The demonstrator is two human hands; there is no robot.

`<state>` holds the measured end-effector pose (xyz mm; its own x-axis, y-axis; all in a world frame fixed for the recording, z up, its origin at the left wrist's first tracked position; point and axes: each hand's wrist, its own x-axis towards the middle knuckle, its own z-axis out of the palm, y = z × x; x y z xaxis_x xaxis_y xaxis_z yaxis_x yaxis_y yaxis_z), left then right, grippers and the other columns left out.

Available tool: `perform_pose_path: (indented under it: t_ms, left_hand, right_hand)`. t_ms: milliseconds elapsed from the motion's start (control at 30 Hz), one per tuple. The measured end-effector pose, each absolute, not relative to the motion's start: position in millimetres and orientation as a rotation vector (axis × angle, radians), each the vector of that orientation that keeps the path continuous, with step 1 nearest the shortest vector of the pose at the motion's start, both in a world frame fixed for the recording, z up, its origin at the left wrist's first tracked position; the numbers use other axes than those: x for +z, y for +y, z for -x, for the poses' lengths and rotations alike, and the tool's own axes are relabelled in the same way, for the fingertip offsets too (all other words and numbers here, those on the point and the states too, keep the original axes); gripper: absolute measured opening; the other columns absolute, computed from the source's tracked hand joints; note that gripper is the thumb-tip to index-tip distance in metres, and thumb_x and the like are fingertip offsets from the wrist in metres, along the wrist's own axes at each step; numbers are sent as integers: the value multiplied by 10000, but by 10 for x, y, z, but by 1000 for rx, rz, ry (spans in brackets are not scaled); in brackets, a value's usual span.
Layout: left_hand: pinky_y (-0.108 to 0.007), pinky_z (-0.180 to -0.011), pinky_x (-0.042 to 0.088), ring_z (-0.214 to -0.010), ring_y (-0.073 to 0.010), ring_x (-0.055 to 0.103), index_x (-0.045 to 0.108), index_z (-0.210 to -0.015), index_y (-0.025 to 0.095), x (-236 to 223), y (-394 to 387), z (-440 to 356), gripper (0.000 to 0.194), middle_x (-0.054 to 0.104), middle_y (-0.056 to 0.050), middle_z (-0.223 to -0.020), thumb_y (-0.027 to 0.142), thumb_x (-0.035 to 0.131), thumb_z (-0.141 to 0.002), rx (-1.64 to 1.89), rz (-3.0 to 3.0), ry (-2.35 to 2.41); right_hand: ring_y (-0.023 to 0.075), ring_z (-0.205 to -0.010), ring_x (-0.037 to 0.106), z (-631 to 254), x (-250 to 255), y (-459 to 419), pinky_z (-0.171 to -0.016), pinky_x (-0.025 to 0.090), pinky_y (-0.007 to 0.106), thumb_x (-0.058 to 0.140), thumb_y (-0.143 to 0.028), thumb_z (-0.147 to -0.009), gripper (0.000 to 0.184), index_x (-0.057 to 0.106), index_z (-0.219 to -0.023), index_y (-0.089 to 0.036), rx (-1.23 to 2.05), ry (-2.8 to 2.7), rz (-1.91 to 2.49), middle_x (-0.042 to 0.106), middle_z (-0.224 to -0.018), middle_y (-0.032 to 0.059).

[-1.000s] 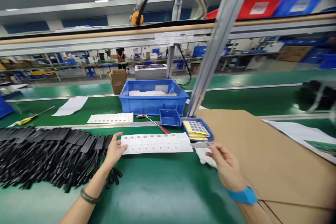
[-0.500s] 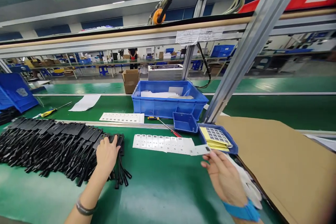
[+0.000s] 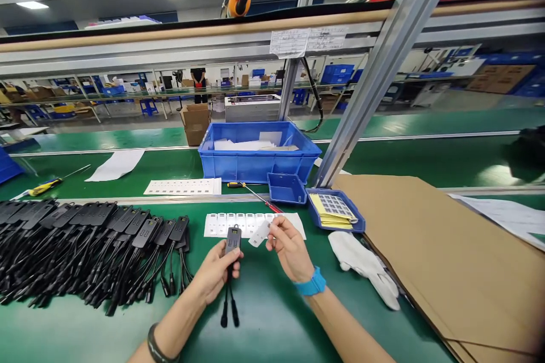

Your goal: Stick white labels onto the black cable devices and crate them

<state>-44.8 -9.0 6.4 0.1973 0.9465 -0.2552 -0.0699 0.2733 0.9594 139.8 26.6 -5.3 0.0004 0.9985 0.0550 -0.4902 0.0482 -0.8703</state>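
In my left hand (image 3: 217, 269) is a small black controller box (image 3: 233, 240), held upright, its two short cables hanging down to plug ends. My right hand (image 3: 292, 247) pinches a whitish label (image 3: 260, 233) by its upper right end, just right of the box; a narrow gap seems to lie between them. Behind both hands a strip of labels (image 3: 217, 226) lies flat on the green bench, partly hidden by the box and my right fingers. To the left, a long row of similar black boxes with cables (image 3: 91, 249) covers the bench.
A blue tray (image 3: 361, 224) holds yellow-backed sticker sheets. Near it are a small blue bin (image 3: 287, 190), a screwdriver (image 3: 259, 197) and a white glove (image 3: 364, 264). A large blue crate (image 3: 259, 167) stands behind. Cardboard (image 3: 447, 255) lies right, beside a slanting metal post (image 3: 383, 79).
My left hand has picked up one black box from the row and brought it to the middle. My right hand has pulled a label off the strip and moved left with it.
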Motion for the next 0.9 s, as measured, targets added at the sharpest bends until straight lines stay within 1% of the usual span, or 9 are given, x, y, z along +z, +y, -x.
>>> perform_pose_path:
  t_ms: [67,133,200,300,467,567,733,900]
  left_hand:
    - [-257,-657,493,-688,-104,578,516,-1075,167,-38,-127,375,417,628,-83,-968,444,652,-794,901,-951,1057]
    - [-286,-740,514,-753,-119,619,495,-1137,180,-90,-170,367,442,641,-111,-1062,403,672,-798,873,-903,1003]
    - [-301,-770,521,-791,-141,649,478,-1199,202,-102,-205,386,500,653,-97,-1051,351,710,-782,846,-879,955]
    - [-352,-829,522,-864,-197,677,449,-1259,220,-84,-232,396,585,659,-66,-958,289,744,-758,804,-849,897]
    - [-460,-943,473,-991,-277,664,437,-1257,201,-42,-251,356,606,667,-123,-1034,236,758,-743,741,-786,834]
    - [-496,-966,454,-1027,-303,654,437,-1260,198,-25,-259,343,599,668,-144,-1083,209,750,-750,720,-766,797]
    - [-501,-961,460,-1045,-307,649,439,-1280,207,-18,-269,342,575,654,-156,-1162,185,720,-779,711,-755,731]
    - [-491,-946,478,-1053,-304,648,430,-1309,228,-33,-284,330,543,654,-142,-1177,256,679,-828,696,-780,743]
  right_hand:
    - [96,-558,440,-1414,-113,250,-467,417,210,729,-402,-761,279,528,-795,-210,1400,-874,819,461,-674,-42]
    - [85,-525,424,-1429,-154,230,-449,402,202,730,-407,-760,290,521,-779,-207,1412,-899,856,453,-644,-52]
    - [80,-498,424,-1431,-177,204,-432,390,201,726,-414,-762,294,519,-770,-206,1406,-948,895,457,-628,-57]
    - [72,-450,437,-1414,-185,155,-423,377,207,701,-417,-788,275,526,-786,-204,1379,-1064,962,478,-610,-62]
    - [57,-423,457,-1384,-161,77,-417,390,202,685,-406,-803,256,544,-793,-193,1332,-1186,1047,524,-637,-54]
    - [58,-432,466,-1380,-141,45,-407,417,198,686,-400,-801,249,553,-793,-190,1334,-1203,1058,528,-643,-46]
    - [77,-445,497,-1374,-100,16,-399,472,208,691,-411,-790,254,562,-794,-193,1349,-1234,1090,536,-636,-36]
    - [86,-468,514,-1367,-115,0,-389,475,198,693,-404,-786,251,561,-782,-190,1338,-1227,1114,530,-626,-33]
